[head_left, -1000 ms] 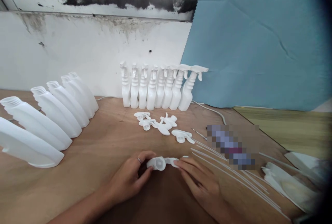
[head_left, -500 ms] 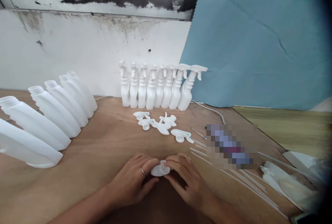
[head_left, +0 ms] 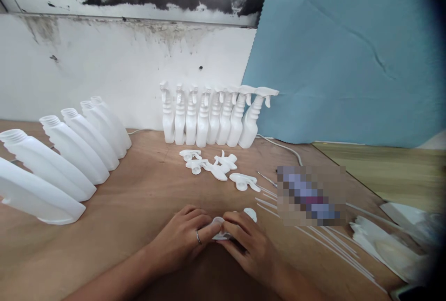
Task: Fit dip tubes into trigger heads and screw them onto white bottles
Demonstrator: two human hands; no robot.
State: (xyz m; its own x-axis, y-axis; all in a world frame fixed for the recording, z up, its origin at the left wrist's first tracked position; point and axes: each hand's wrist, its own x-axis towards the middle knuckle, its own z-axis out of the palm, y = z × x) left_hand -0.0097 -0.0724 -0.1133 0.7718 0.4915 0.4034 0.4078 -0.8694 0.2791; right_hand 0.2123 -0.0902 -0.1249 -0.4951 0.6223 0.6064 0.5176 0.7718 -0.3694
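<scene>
Low over the near table, both hands grip a white spray trigger head (head_left: 219, 223). My left hand (head_left: 184, 236), with a ring on one finger, comes in from the left and presses its fingertips against the piece. My right hand (head_left: 249, 240) is closed round it from the other side and hides much of it. A rounded white part (head_left: 250, 214) shows past the right knuckles; whether it belongs to the same piece I cannot tell. Several loose trigger heads (head_left: 218, 168) lie on the table beyond the hands, the nearest one (head_left: 243, 181) apart from the group.
Several white bottles with trigger heads (head_left: 202, 124) stand in a row by the wall. Open-necked white bottles (head_left: 75, 152) line the left. Thin white tubes (head_left: 334, 247), a blurred-out object (head_left: 310, 196) and a plastic bag (head_left: 386, 250) lie on the right.
The trigger head has turned in my hands. My left fingers have moved right, close against the right hand, and a rounded white part now shows behind the right knuckles.
</scene>
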